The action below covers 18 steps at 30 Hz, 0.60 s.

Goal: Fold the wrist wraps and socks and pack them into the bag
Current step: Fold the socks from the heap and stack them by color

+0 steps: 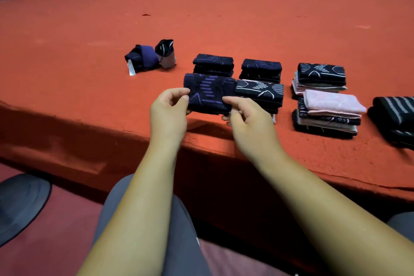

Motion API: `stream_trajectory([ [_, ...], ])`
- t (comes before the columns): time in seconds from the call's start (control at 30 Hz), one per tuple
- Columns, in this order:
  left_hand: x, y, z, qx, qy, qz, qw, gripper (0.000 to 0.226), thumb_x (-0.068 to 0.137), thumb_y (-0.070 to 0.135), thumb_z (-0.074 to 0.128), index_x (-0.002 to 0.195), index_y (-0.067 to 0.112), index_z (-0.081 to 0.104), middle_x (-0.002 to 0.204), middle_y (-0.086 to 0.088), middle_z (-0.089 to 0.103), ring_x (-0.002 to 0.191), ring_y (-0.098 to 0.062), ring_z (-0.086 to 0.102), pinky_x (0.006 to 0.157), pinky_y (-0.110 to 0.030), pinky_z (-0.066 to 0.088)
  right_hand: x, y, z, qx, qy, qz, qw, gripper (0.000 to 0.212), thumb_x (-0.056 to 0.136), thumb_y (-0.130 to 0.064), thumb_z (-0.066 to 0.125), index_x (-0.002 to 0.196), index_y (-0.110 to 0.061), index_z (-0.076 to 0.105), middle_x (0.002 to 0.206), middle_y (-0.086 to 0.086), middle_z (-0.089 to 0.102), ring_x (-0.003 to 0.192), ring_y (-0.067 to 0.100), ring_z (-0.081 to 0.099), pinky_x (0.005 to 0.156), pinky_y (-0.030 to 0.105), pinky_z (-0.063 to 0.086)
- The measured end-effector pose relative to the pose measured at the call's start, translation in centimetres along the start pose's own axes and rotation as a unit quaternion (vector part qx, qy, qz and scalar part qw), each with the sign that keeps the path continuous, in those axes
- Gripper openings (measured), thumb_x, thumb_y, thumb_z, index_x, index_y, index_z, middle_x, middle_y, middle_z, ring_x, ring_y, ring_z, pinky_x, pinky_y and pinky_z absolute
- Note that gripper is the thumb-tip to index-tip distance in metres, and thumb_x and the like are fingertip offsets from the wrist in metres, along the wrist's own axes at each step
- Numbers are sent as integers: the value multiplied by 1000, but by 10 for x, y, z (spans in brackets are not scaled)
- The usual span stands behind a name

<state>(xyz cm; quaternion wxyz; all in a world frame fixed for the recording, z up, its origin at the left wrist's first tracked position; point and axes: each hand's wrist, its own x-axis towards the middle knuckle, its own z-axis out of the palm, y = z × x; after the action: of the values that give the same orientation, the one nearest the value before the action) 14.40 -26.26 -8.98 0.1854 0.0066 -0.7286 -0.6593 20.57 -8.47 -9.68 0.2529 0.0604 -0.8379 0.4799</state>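
Left hand (168,111), right hand (247,119) on folded sock (208,93), perhaps midair.

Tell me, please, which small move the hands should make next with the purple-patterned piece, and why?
Probably set it down on the dark stack just behind it. The purple-patterned piece already looks folded, the left hand and right hand pinch its ends above the table edge, and that stack shows a similar purple pattern.

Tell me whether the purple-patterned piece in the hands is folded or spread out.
Folded: the purple-patterned piece is a compact, layered rectangle, pinched at either end by the left hand and right hand.
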Motion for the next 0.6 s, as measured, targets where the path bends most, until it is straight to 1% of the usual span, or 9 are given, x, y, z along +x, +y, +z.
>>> stream_trajectory([
  [0.07,15,-5,-4,16,-1,0,1000,27,96,14,62,104,35,76,107,7,79,98,-16,75,95,-41,61,11,-4,14,-20,-25,-10,999,43,99,-5,51,136,-15,70,127,-1,69,95,13,75,99,25,54],
  [0.13,25,-8,-2,37,-10,5,999,35,93,11,60,108,37,76,116,11,77,110,-12,72,105,-41,56,21,-5,26,-60,-44,-19,997,47,98,-5,52,143,-11,65,137,4,66,113,21,71,110,26,48],
  [0.2,34,-14,2,66,-14,7,998,42,95,0,57,122,27,75,126,8,73,120,-9,67,113,-35,50,30,-2,36,-101,-70,-15,992,53,98,-4,55,151,-7,58,146,8,61,134,22,57,117,20,32],
  [0.23,39,-18,5,81,-16,9,997,44,95,-3,56,128,21,74,132,4,71,125,-10,64,116,-34,46,34,0,40,-118,-86,-9,989,55,99,-5,55,154,-6,53,149,9,58,139,21,52,118,19,28],
  [0.33,48,-31,12,143,-25,16,989,51,95,-6,51,139,11,68,154,-7,57,144,-17,51,126,-33,33,40,7,53,-173,-126,-2,977,61,98,-12,50,159,-6,45,149,10,54,139,25,50,119,33,37],
  [0.4,48,-35,17,190,-35,13,981,55,96,-9,48,147,7,61,163,-11,44,152,-20,40,125,-21,22,40,12,61,-203,-140,15,969,65,95,-18,46,159,-7,42,147,10,52,136,29,51,112,44,46],
  [0.5,46,-42,25,226,-64,19,972,59,98,-10,45,154,5,52,170,-14,31,158,-22,30,110,-6,11,40,22,68,-242,-153,53,957,69,95,-19,46,162,-8,35,155,13,46,142,34,47,111,48,47],
  [0.53,45,-44,27,242,-72,19,967,60,98,-9,44,155,6,50,172,-14,27,159,-23,27,108,-6,10,40,24,69,-247,-154,62,955,70,96,-19,47,164,-9,32,161,15,41,146,34,44,114,47,45],
  [0.6,46,-47,28,269,-86,9,959,63,97,-7,43,158,9,46,175,-14,20,160,-26,23,116,-14,13,41,25,70,-250,-156,73,953,72,98,-18,48,167,-10,28,170,17,28,155,33,34,121,44,39],
])
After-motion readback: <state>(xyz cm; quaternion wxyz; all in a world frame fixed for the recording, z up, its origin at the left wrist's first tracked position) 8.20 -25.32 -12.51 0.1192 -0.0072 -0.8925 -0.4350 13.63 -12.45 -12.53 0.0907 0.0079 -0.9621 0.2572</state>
